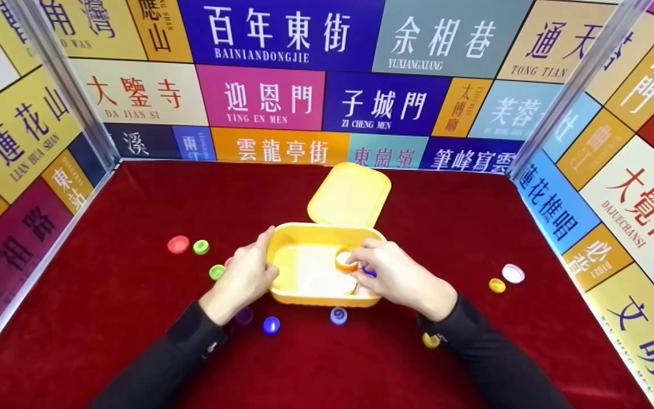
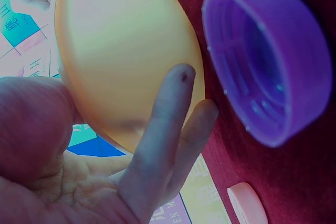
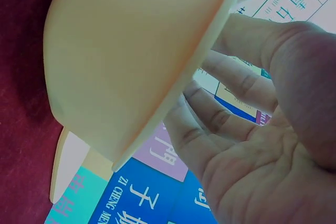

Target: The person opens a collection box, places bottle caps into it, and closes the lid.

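Note:
A yellow plastic box (image 1: 321, 299) stands without its lid at the middle of the red cloth. My left hand (image 1: 247, 270) grips its left side, thumb over the rim and fingers against the outer wall, as the left wrist view shows. Inside the box, my right hand (image 1: 398, 272) pinches an orange bottle cap (image 1: 339, 267) with a pale inside. Blue and white pieces lie in the box under that hand, partly hidden. From the right wrist, the box wall (image 3: 121, 66) hides the fingertips. A purple bottle cap (image 2: 310, 61) lies close to the left fingers.
The yellow lid (image 1: 349, 196) lies behind the box. Red (image 1: 178, 245) and green (image 1: 201, 247) caps lie at the left, blue caps (image 1: 271, 325) in front, and yellow (image 1: 497, 285) and white (image 1: 512, 273) ones at the right. Printed panels (image 1: 270, 96) wall the table's back and sides.

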Tool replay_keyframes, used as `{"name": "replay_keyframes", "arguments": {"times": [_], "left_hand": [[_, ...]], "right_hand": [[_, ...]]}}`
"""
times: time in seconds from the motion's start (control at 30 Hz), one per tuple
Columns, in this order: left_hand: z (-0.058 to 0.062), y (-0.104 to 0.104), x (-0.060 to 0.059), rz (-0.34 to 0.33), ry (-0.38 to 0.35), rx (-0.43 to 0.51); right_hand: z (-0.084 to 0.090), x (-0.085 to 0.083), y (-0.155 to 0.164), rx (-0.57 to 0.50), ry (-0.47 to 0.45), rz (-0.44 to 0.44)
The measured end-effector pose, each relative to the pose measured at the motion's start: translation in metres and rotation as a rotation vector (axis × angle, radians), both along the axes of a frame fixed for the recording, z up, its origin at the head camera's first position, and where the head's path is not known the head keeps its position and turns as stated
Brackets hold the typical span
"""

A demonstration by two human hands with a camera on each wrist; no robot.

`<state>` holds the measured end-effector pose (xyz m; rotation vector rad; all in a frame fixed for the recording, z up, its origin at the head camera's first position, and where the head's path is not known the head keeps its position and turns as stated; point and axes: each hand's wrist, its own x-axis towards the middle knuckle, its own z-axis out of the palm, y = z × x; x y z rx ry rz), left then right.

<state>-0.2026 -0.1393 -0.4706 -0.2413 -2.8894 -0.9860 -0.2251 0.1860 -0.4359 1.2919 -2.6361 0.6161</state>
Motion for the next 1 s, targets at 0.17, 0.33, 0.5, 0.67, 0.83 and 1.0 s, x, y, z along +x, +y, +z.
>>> {"name": "replay_keyframes", "arguments": {"times": [0.17,0.33,0.5,0.67,0.83,1.0], "left_hand": [[0.000,0.001,-0.001,0.003,0.004,-0.007],[0.000,0.001,-0.001,0.010,-0.015,-0.015],[0.000,0.000,-0.001,0.010,-0.010,-0.016],[0.000,0.000,0.000,0.006,-0.007,-0.016],[0.000,0.001,0.000,0.009,-0.014,-0.009],[-0.001,0.001,-0.001,0.012,-0.010,-0.004]], "right_hand": [[0.003,0.001,0.005,-0.024,0.003,-0.019],[0.004,0.001,0.013,-0.045,-0.007,-0.051],[0.004,0.000,0.025,-0.062,-0.024,-0.103],[0.003,-0.004,0.039,-0.105,-0.021,-0.149],[0.004,-0.008,0.055,-0.146,-0.027,-0.211],[0.005,-0.012,0.076,-0.165,-0.033,-0.299]]}}
